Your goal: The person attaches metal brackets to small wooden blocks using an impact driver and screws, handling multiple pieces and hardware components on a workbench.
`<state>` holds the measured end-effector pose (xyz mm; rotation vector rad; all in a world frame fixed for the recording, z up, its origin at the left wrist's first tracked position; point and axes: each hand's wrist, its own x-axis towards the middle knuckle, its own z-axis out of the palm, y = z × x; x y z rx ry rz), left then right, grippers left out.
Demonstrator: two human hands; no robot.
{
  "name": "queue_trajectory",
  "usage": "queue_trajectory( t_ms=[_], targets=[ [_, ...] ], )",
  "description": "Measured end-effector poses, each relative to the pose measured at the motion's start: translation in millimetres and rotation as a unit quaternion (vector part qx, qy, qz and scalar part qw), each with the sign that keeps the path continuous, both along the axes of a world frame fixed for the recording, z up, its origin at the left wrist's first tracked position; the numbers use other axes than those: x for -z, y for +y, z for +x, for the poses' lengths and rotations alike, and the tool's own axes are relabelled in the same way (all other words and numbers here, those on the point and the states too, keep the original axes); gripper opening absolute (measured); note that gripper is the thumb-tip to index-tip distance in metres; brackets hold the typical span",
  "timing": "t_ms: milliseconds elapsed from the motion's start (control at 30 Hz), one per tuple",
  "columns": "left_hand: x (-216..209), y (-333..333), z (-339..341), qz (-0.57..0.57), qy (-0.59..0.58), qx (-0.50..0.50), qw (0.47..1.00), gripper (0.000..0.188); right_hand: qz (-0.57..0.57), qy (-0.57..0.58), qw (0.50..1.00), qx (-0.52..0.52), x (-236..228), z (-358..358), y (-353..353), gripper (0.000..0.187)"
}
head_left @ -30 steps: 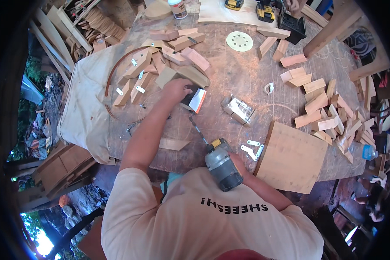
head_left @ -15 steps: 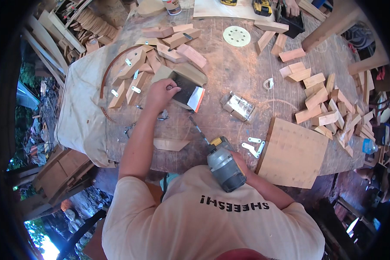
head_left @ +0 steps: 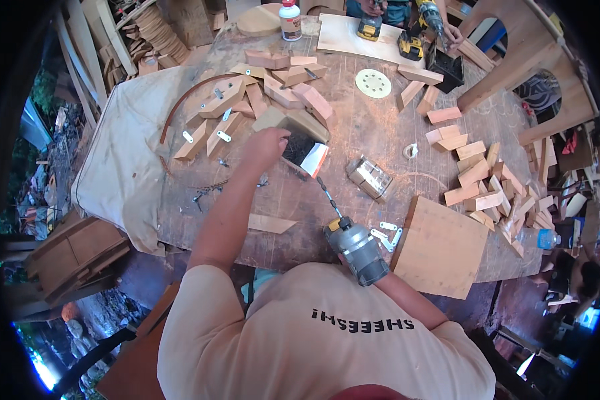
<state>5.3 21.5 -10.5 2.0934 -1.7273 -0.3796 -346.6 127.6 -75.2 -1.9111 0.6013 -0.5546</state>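
My left hand [head_left: 267,148] is at the left edge of an open box [head_left: 297,148] of small dark screws. Its thumb and fingers are pinched together; whatever they hold is too small to make out. A white and orange flap [head_left: 315,160] hangs off the box's near right side. Close to my chest, a grey and yellow power drill [head_left: 359,248] points forward and left, its long bit [head_left: 329,198] ending just short of the box. The drill body hides most of my right hand, which grips it; my right forearm [head_left: 407,295] shows behind it.
Cut wood blocks [head_left: 220,100] with white metal plates lie beyond my left hand, and more blocks [head_left: 490,180] are piled right. A square board [head_left: 440,247], loose plates [head_left: 387,237] and a clear-topped box [head_left: 370,178] lie near the drill. Across the table, a co-worker's hand [head_left: 453,37] is beside a black bin [head_left: 445,70].
My left hand has drawn back from over the screws to the box's left edge. The drill has shifted slightly right. With the view tilted, more of the co-worker's area shows.
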Motion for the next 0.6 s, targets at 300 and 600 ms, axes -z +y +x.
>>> queue_trajectory(
  t_ms=[300,600],
  targets=[
    [4.7,-27.4,-22.4,0.04,-0.059,0.059,0.996,0.027,0.036,0.057,0.996,0.059,-39.4,9.6,2.7,0.041],
    [-13.2,-23.8,-12.3,0.131,-0.093,0.095,0.982,0.012,-0.055,0.055,0.993,0.086,-64.0,12.3,3.5,0.036]
  ],
)
